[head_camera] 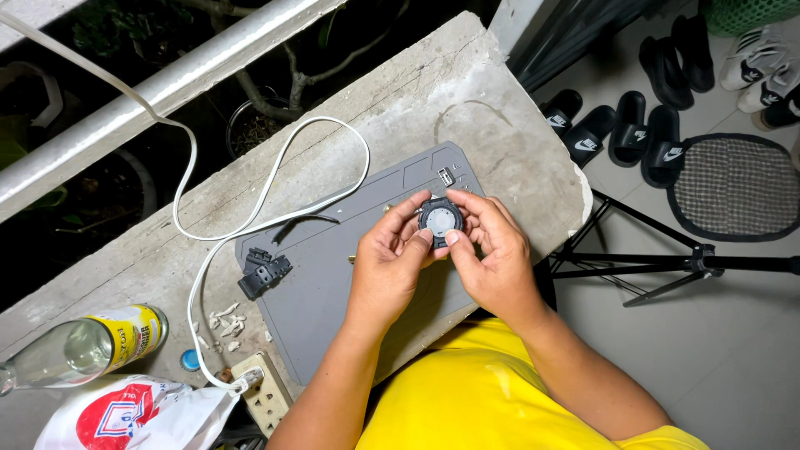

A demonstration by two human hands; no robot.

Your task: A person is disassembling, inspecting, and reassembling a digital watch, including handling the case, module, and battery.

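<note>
Watch case point(440, 220), small, rigid, probably light and delicate inside, pinched at its rim by left hand point(388, 265) and right hand point(493, 254) over grey mat point(333, 275); best held by edges.

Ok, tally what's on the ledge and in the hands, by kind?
Round watch case, held by left hand and right hand: 1
Grey work mat: 1
Black strap piece: 1
White cable: 1
Power strip: 1
Glass bottle: 1
Plastic bag: 1
Blue cap: 1
Total: 8
</note>
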